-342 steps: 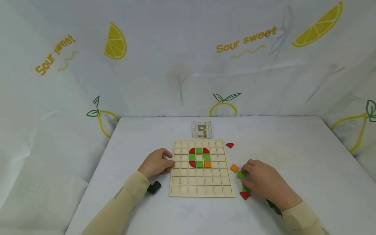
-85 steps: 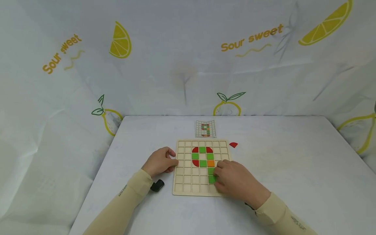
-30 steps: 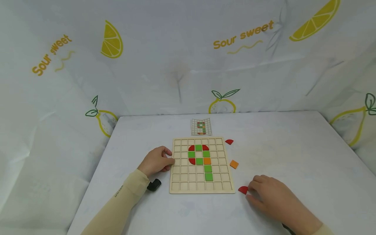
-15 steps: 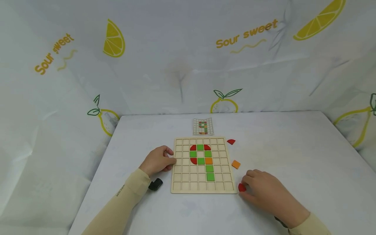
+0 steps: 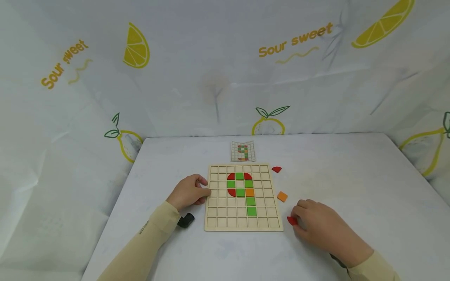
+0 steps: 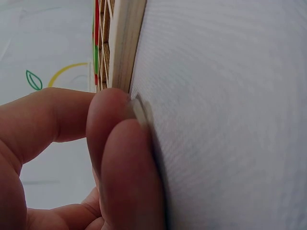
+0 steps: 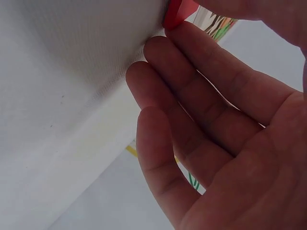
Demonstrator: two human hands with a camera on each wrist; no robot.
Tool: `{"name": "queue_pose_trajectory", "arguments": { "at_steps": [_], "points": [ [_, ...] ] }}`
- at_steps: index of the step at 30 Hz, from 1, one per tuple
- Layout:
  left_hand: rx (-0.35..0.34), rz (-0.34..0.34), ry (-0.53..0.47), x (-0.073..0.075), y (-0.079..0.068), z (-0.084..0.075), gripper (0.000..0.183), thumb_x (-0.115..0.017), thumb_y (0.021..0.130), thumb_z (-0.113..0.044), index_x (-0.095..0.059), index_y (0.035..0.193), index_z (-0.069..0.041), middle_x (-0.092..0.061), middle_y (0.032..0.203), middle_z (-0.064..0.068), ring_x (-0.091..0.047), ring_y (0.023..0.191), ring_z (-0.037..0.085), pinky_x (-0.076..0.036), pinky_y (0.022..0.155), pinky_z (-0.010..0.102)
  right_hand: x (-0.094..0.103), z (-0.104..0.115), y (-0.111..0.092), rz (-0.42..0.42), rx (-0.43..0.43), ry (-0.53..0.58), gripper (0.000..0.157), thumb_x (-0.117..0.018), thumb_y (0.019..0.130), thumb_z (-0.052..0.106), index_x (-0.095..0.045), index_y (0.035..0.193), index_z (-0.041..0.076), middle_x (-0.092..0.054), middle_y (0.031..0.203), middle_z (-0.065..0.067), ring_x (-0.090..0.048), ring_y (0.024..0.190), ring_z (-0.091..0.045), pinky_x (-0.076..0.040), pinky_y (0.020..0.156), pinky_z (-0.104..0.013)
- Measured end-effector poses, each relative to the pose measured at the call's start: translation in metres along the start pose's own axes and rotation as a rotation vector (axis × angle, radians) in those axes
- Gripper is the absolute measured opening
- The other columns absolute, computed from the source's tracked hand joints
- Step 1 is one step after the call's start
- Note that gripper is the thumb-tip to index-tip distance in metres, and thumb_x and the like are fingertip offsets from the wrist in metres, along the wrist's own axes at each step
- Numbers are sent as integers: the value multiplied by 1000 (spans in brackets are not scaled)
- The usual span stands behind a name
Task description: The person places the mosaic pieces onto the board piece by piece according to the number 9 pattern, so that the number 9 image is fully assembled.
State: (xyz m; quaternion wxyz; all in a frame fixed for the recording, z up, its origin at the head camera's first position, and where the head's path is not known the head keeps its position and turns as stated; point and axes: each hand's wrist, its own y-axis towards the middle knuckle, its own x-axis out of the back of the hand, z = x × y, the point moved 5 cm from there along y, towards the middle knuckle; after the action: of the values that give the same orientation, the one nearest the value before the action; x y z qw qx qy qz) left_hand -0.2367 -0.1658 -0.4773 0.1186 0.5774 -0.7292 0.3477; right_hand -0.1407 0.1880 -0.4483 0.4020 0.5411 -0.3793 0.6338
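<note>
In the head view a wooden grid board (image 5: 220,223) lies on the table, with red, green and orange tiles set into its cells in the form of a 9. At the board's left side my left hand (image 5: 188,192) grips the edge, the thumb over the rim; the left wrist view shows fingertips (image 6: 112,108) against the board's side (image 6: 125,48). Right of the board's lower corner, my right hand (image 5: 318,224) pinches a red quarter-circle tile (image 5: 291,221) between thumb and index finger. The red tile (image 7: 178,12) shows at the fingertips in the right wrist view, close to the table surface.
An orange square tile (image 5: 282,196) and another red quarter-circle tile (image 5: 276,169) lie right of the board. Behind the board is a pattern card (image 5: 243,151) with a printed 9. A black device (image 5: 186,220) sits at the left wrist.
Two green tiles from the right of the board now sit in its cells below the orange one. My right hand has taken hold of the lower red tile and turned it; the left hand stays put.
</note>
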Motion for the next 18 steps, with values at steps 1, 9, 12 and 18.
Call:
{"name": "queue_pose_trajectory", "arguments": {
  "at_steps": [1, 9, 12, 18],
  "points": [
    [-2, 1, -1, 0, 0, 0, 28, -80, 94, -21, -66, 117, -12, -69, 83, 6, -68, 67, 15, -55, 63, 26, 0, 0, 0, -8, 6, -3, 17, -89, 83, 19, -73, 85, 25, -58, 81, 15, -46, 74, -6, -51, 69, -27],
    [5, 4, -20, -1, 3, 2, 29, -80, 93, -22, -66, 117, -13, -69, 83, 6, -70, 68, 16, -57, 63, 26, 2, -3, 0, -37, 18, -4, 17, -90, 81, 17, -75, 88, 23, -58, 83, 14, -48, 76, -5, -53, 70, -28],
    [6, 6, -21, -1, 4, 2, 29, -80, 93, -22, -66, 117, -13, -69, 83, 6, -69, 68, 16, -57, 63, 26, 2, -4, -1, -33, -1, -10, 18, -91, 81, 22, -76, 90, 22, -58, 84, 14, -49, 77, -5, -54, 71, -30],
    [9, 6, -21, 0, 3, 3, 29, -80, 93, -21, -66, 117, -12, -69, 84, 6, -69, 68, 15, -57, 64, 26, 0, -7, 1, 1, -32, -15, 25, -94, 80, 35, -77, 93, 21, -61, 87, 11, -54, 80, -9, -57, 74, -35]
  ]
}}
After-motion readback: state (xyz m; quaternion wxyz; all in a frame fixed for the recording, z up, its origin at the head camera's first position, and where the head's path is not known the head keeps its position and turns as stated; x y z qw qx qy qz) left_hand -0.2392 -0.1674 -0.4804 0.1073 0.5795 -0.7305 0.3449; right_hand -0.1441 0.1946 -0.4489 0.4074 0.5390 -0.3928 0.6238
